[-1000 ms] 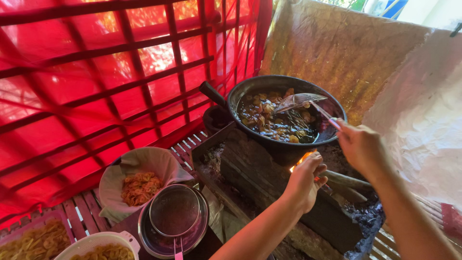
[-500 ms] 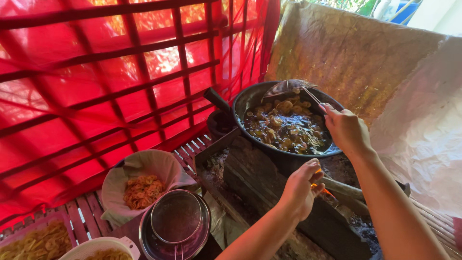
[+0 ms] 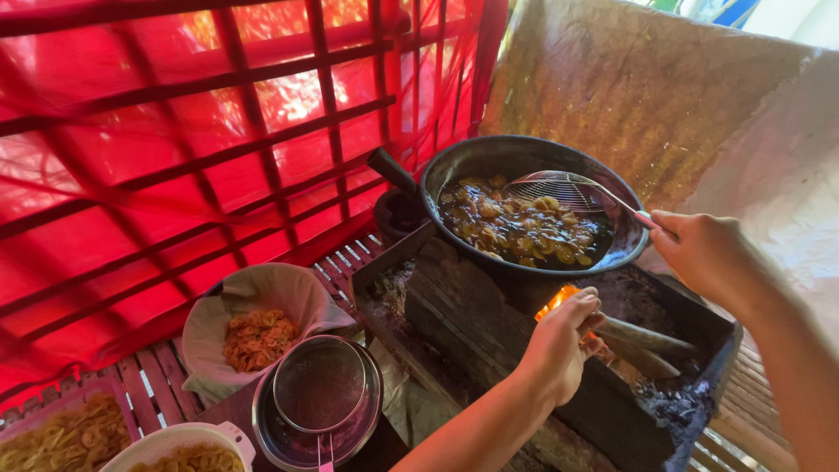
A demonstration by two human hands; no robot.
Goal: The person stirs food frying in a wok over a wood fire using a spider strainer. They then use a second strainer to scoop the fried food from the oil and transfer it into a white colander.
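You are standing over a blackened firebox [image 3: 612,411] of ash and charred wood, set on a slatted wooden bench [image 3: 149,393]. A red plastic sheet behind a wooden lattice [image 3: 218,157] is glowing with daylight on your left, and stained sacking [image 3: 647,96] is hanging behind the fire. A dark wok [image 3: 524,166] is sitting on the firebox, holding sliced pieces frying in oil [image 3: 524,232].

Your right hand [image 3: 708,258] is closing its fingers around the thin handle of a wire skimmer [image 3: 559,188], whose mesh bowl is resting over the far side of the wok, touching the frying pieces. Your left hand [image 3: 564,345] is curling its fingers around the end of a firewood stick [image 3: 642,336] just beside a small orange flame [image 3: 559,301] under the wok.

Nearer you, a paper-lined bowl [image 3: 262,306] is holding fried pieces, beside a metal sieve resting in a steel bowl [image 3: 319,402]. Two more containers of pale yellow slices [image 3: 61,433] are sitting at the lower left edge.
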